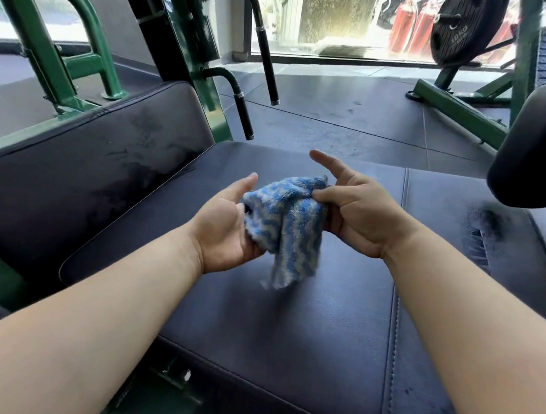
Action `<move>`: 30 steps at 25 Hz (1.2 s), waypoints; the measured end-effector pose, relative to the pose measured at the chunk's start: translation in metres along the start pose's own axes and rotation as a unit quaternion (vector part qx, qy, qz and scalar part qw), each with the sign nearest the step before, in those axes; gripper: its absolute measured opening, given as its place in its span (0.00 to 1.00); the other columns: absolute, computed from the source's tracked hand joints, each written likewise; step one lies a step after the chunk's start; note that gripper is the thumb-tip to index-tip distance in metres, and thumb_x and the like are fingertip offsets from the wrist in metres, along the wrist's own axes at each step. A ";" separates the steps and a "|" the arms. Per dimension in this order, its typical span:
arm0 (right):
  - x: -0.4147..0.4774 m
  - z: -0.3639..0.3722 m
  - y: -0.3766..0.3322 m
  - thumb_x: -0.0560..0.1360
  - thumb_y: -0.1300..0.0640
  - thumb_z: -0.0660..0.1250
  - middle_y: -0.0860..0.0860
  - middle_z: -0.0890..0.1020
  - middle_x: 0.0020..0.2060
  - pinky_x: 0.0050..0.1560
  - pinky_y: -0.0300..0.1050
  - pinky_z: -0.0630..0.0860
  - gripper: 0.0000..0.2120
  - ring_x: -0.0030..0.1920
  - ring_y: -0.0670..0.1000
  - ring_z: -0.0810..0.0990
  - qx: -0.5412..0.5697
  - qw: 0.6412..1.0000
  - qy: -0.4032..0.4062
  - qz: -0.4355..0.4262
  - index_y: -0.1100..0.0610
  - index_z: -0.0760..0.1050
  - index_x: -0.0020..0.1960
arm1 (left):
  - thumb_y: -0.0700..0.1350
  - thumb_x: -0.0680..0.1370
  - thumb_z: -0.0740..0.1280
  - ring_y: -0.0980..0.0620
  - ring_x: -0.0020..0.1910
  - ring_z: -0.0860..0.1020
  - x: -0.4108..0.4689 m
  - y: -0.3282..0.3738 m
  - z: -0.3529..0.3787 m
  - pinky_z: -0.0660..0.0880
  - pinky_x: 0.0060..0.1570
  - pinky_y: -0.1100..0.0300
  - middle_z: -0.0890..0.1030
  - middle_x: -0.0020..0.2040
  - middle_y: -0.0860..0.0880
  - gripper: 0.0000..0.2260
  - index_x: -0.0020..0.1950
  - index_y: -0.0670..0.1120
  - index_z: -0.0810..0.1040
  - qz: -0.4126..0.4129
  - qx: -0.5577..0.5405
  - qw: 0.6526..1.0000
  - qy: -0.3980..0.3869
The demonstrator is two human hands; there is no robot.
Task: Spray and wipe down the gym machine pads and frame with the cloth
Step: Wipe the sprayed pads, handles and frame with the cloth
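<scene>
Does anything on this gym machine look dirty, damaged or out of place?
The back pad has dark streaky smudges, and the seat pad a dark blotch at its right, near the roller. Wet marks or scuffs, I cannot tell. The cloth between left hand and right hand looks whole.

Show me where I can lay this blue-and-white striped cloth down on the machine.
Bare room: the dark padded seat between the forearms, under the blue-and-white striped terry cloth that the left hand and right hand hold; also the strip between its stitched seam and the black roller pad. Crowded by the black handles.
</scene>
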State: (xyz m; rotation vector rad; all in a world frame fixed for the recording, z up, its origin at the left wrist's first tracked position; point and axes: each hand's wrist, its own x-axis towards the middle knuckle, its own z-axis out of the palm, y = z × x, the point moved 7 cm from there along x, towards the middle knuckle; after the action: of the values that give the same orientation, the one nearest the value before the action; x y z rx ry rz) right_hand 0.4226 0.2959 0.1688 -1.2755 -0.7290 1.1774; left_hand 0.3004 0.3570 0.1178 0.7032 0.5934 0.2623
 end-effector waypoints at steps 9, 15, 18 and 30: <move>0.006 0.004 0.002 0.79 0.59 0.64 0.55 0.81 0.43 0.41 0.48 0.79 0.16 0.37 0.52 0.79 -0.090 0.995 0.025 0.021 0.53 0.69 0.66 | 0.37 0.70 0.65 0.45 0.56 0.79 0.001 0.019 -0.002 0.75 0.58 0.48 0.78 0.63 0.44 0.31 0.73 0.45 0.64 0.104 0.052 0.992 -0.057; 0.010 0.006 0.004 0.76 0.61 0.69 0.56 0.82 0.41 0.47 0.51 0.81 0.02 0.39 0.52 0.80 -0.292 0.954 0.061 -0.038 0.56 0.79 0.47 | 0.41 0.72 0.73 0.48 0.39 0.84 0.001 0.034 -0.027 0.81 0.36 0.54 0.81 0.54 0.41 0.23 0.65 0.44 0.71 0.190 0.122 0.956 0.187; 0.012 -0.012 0.004 0.76 0.50 0.67 0.60 0.82 0.39 0.45 0.60 0.81 0.14 0.36 0.57 0.79 -0.350 0.922 0.155 -0.058 0.62 0.79 0.42 | 0.52 0.65 0.77 0.47 0.48 0.83 0.003 0.028 -0.021 0.81 0.42 0.52 0.75 0.62 0.47 0.47 0.77 0.52 0.54 0.108 0.136 0.977 0.121; -0.017 -0.026 0.035 0.73 0.64 0.71 0.53 0.83 0.42 0.36 0.39 0.77 0.15 0.37 0.48 0.80 -0.164 0.983 0.018 0.083 0.54 0.74 0.58 | 0.45 0.72 0.73 0.53 0.29 0.77 -0.006 0.037 -0.001 0.73 0.31 0.58 0.82 0.33 0.50 0.04 0.44 0.49 0.80 0.178 0.487 0.844 0.138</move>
State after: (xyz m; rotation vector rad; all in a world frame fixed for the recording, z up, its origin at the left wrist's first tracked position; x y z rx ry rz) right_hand 0.4325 0.2671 0.1327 -1.6537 -0.8259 1.1978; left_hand 0.2936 0.3825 0.1442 1.8000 0.8731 0.4108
